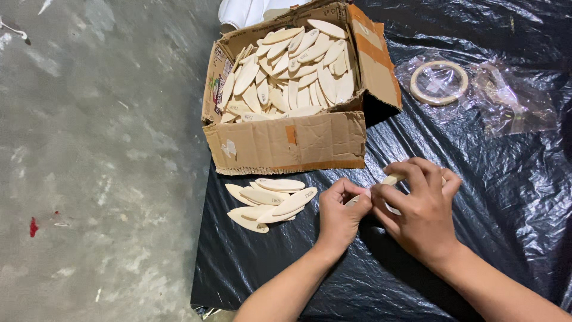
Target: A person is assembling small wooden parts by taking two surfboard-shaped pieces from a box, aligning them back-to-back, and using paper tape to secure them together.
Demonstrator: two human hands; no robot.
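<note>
My left hand (339, 216) and my right hand (420, 209) meet over the black plastic sheet (286, 262), both pinching a small stack of pale oval wooden pieces (391, 179), mostly hidden by my fingers. A loose pile of the same wooden ovals (269, 203) lies just left of my left hand. Behind it stands an open cardboard box (286, 143) filled with several more wooden ovals (292, 68).
A roll of tape (439, 82) lies on clear plastic bags (512, 98) at the back right. The black sheet ends at its left edge over a grey concrete floor (95, 155). Something white (244, 12) sits behind the box.
</note>
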